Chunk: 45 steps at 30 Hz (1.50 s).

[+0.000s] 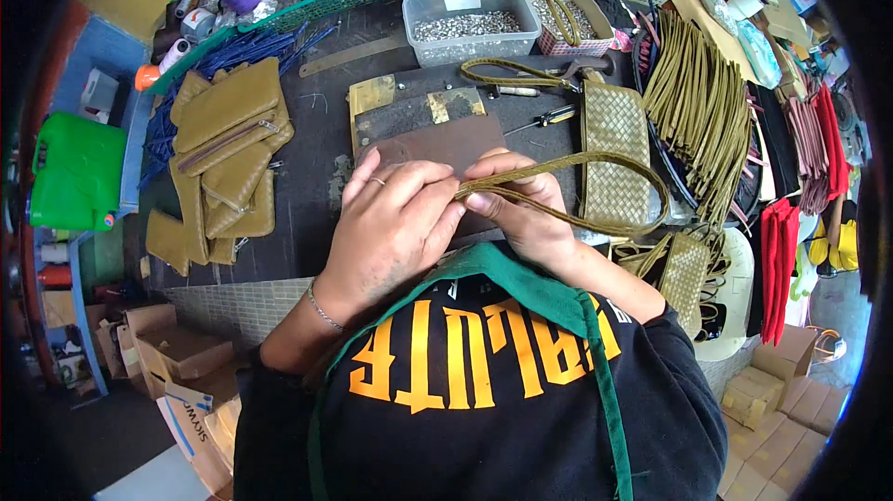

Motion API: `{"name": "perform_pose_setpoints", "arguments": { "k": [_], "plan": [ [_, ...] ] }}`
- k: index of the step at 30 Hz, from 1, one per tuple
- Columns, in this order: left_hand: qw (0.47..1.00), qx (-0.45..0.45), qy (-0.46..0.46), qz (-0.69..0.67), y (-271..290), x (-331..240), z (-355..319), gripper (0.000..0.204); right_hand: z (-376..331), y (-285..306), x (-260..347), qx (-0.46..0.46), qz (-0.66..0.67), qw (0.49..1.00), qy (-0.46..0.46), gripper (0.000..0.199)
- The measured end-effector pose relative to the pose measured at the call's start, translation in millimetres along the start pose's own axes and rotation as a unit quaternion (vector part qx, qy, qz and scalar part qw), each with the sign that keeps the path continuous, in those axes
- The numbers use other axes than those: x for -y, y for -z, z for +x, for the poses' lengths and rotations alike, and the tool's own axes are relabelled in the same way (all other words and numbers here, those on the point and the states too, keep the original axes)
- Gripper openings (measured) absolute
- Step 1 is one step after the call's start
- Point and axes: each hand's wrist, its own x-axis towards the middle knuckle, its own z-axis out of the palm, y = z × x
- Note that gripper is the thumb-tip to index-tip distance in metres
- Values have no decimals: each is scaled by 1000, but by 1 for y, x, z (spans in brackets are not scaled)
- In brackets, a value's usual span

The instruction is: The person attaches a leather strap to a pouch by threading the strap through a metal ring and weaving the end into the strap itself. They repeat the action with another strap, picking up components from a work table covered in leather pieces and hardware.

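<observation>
An olive-green wrist strap (558, 164), folded into a loop, is held in front of my chest. My left hand (395, 213) pinches its joined ends, with the fingertips pressed together around them. From the other side, my right hand (530, 208) grips the strap between thumb and fingers, and the loop hangs out to the right over my wrist. Whatever lies at the very ends is hidden by my fingers. Beneath my hands is a brown board (437, 143). Just right of them lies an olive woven pouch (616, 120) with a similar strap loop (516, 75) attached.
Olive zipped pouches (228, 120) are piled at left. A clear tub of small metal fittings (473, 50) and a checkered basket (586, 36) stand at the back. A screwdriver (553, 117) lies near the woven pouch. Many olive straps (698, 110) fill the right side.
</observation>
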Motion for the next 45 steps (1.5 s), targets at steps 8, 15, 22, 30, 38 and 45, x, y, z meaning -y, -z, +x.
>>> {"name": "perform_pose_setpoints", "arguments": {
  "k": [8,15,22,30,38,45],
  "plan": [
    [997,-37,-51,50,-8,4,1,11,-2,4,-4,-32,140,986,-88,24],
    [997,-28,-56,44,-7,2,1,9,-4,6,0,-27,157,980,-118,24],
    [1000,4,-15,19,-5,0,1,14,-4,9,5,-32,48,995,-77,25],
    [996,-44,-64,48,-9,5,0,17,-1,3,6,-78,128,984,-95,24],
    [996,-55,-67,18,-15,8,0,13,-1,5,6,-79,138,979,-129,19],
    [995,-10,17,-98,-12,8,3,8,3,11,7,35,31,992,-117,24]
  ]
}}
